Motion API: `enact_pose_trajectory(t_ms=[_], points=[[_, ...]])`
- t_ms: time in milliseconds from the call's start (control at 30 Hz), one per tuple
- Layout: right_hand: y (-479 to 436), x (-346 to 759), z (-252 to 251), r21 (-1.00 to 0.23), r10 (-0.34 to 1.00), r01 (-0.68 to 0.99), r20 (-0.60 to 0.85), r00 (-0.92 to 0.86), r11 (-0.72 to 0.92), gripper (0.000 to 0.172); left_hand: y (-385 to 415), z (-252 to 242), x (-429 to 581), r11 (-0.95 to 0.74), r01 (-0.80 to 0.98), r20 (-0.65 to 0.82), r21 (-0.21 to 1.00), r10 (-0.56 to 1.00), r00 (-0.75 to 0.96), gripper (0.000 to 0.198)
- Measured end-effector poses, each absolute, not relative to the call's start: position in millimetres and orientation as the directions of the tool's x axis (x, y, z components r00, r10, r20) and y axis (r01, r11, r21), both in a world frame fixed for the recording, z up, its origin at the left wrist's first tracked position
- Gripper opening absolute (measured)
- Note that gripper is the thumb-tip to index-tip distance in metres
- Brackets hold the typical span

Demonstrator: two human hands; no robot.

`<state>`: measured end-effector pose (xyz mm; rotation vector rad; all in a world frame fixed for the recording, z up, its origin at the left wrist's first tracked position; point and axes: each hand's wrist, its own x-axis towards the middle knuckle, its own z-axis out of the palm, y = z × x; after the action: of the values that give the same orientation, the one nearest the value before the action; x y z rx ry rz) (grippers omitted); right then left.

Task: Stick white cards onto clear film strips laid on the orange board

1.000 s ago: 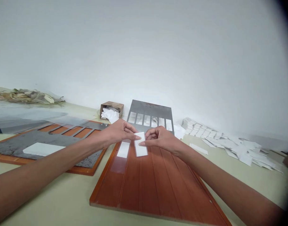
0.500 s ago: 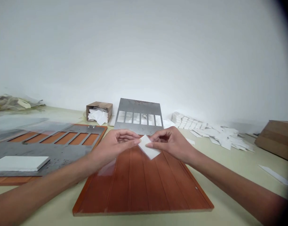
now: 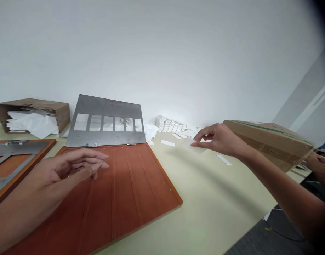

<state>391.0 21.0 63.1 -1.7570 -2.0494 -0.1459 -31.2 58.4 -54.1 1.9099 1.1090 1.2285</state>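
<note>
My right hand (image 3: 215, 139) reaches out over the pale table, to the right of the orange board. A blurred white card (image 3: 197, 148) is pinched between its thumb and fingers, faint against the table. My left hand (image 3: 69, 170) hovers over the grooved orange board (image 3: 136, 184), fingers loosely curled and holding nothing. A hinged metal stencil plate (image 3: 106, 106) with a row of rectangular windows stands up at the board's far edge.
A torn cardboard box (image 3: 32, 113) of white papers sits far left, beside another orange board with metal frame (image 3: 19, 156). Stacked white cards (image 3: 170, 124) and loose strips (image 3: 223, 159) lie ahead. Another person's hand (image 3: 318, 166) is beside a taped cardboard box (image 3: 268, 141).
My view has swung right. My hands have parted: the left no longer touches the white card, and the right has carried it rightward, off the orange board.
</note>
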Motion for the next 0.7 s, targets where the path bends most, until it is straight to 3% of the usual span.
enact_pose_trajectory(t_ms=[167, 267, 400, 500, 700], points=[[39.6, 393.5, -0.8, -0.275, 0.973, 0.942, 0.173, -0.150, 0.194, 0.014, 59.2, -55.2, -32.9, -0.447, 0.353, 0.396, 0.822, 0.894, 0.209, 0.028], [45.3, 382.9, -17.7, -0.292, 0.966, 0.936, 0.222, -0.132, 0.195, 0.021, 59.8, -52.9, -35.3, -0.441, 0.366, 0.377, 0.819, 0.896, 0.234, 0.028], [44.2, 366.7, 3.5, -0.342, 0.942, 0.906, 0.300, -0.147, 0.250, 0.044, 58.9, -48.4, -34.7, -0.471, 0.375, 0.393, 0.799, 0.880, 0.267, 0.026], [40.7, 351.0, 26.0, -0.498, 0.946, 0.818, 0.279, -0.166, 0.290, 0.053, 56.0, -44.3, -32.3, -0.474, 0.358, 0.393, 0.805, 0.877, 0.277, 0.025], [28.8, 295.8, 42.4, -0.765, 0.946, 0.569, 0.168, -0.277, 0.302, 0.029, 43.8, -31.2, -26.4, -0.475, 0.369, 0.353, 0.799, 0.867, 0.352, 0.025]])
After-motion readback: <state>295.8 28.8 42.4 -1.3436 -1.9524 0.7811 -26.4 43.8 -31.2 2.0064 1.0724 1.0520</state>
